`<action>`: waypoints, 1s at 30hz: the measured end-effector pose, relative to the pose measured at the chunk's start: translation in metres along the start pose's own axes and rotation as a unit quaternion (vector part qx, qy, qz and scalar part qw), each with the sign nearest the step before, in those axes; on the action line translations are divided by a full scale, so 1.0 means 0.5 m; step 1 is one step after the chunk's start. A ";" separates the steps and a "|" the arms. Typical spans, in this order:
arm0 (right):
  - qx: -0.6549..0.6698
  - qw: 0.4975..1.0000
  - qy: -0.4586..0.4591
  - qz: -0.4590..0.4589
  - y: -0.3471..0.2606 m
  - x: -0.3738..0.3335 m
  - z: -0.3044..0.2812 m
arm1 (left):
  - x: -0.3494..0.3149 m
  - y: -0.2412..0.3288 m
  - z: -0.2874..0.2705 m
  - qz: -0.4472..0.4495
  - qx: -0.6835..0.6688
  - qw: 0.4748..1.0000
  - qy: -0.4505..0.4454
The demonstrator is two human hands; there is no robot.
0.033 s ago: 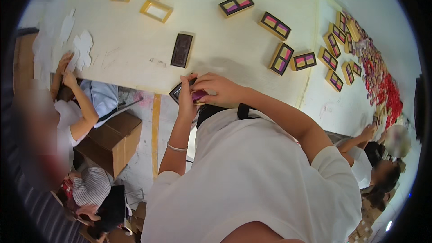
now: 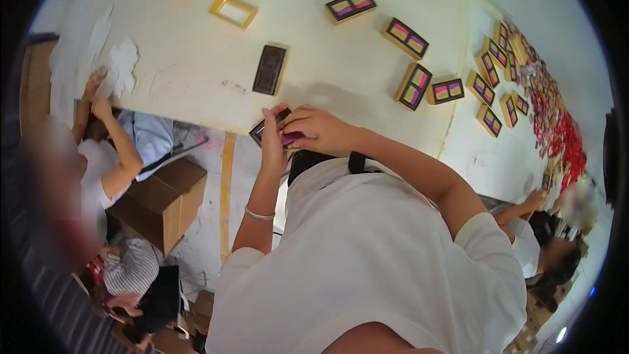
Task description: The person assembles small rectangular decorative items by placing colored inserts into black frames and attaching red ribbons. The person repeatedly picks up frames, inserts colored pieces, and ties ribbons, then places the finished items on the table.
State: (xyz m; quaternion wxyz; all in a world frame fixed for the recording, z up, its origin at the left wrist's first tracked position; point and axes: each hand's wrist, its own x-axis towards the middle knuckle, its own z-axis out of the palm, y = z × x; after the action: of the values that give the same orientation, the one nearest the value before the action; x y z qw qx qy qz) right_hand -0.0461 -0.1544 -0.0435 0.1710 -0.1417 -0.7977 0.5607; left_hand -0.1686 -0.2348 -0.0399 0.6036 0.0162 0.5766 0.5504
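Note:
At the near table edge, my left hand [image 2: 272, 139] is closed around a black two-compartment box [image 2: 257, 133], its fingers covering much of it. My right hand [image 2: 321, 128] reaches over from the right, fingers bent, holding a shiny purple piece [image 2: 293, 137] against the box's right end. How far the piece sits inside the box is hidden by my fingers. Just beyond my hands lies another black box [image 2: 269, 69] with a gold side, no coloured pieces showing in it. To the right, several filled boxes [image 2: 406, 37] hold pink, yellow and purple pieces.
Gold rectangular frames [image 2: 234, 12] lie at the far left of the white table [image 2: 190, 59]. More filled boxes [image 2: 481, 88] and a heap of red and coloured small pieces [image 2: 557, 124] are at the right. Co-workers sit at both sides; a cardboard carton [image 2: 180, 213] stands on the floor at left.
The view has shifted slightly, so the table items appear a little further right and some higher. My hands keep almost the same hold on the box and purple piece.

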 end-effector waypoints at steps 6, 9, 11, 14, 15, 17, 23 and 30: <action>-0.001 1.000 0.016 0.020 -0.051 0.054 -0.005 | -0.011 0.066 -0.025 0.033 -0.057 0.996 -0.064; 0.050 0.991 0.125 0.023 -0.061 0.071 0.000 | 0.011 0.087 -0.059 0.038 0.004 0.998 -0.046; 0.052 0.992 0.109 0.028 -0.050 0.079 -0.016 | 0.036 0.110 -0.083 0.114 0.226 0.965 0.075; 0.265 0.943 0.154 0.130 -0.012 0.079 -0.011 | 0.105 0.126 -0.106 0.229 0.570 0.773 0.159; 0.344 0.907 0.175 0.167 -0.014 0.080 -0.017 | 0.125 0.125 -0.103 0.257 0.632 0.711 0.170; 0.491 0.811 0.213 0.236 -0.017 0.081 -0.032 | 0.165 0.130 -0.094 0.252 0.703 0.647 0.153; 0.338 0.849 0.300 0.274 0.030 0.017 -0.072 | 0.254 0.109 -0.016 0.222 0.738 0.637 -0.019; 0.322 0.802 0.423 0.271 0.076 -0.082 -0.100 | 0.249 0.044 0.122 0.282 0.725 0.619 -0.104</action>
State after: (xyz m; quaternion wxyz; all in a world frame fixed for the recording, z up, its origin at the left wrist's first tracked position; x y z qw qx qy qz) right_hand 0.0137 -0.1167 -0.0682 0.3687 -0.5120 -0.3490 0.6929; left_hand -0.1731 -0.1036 -0.0896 0.2670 0.6679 0.6887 0.0914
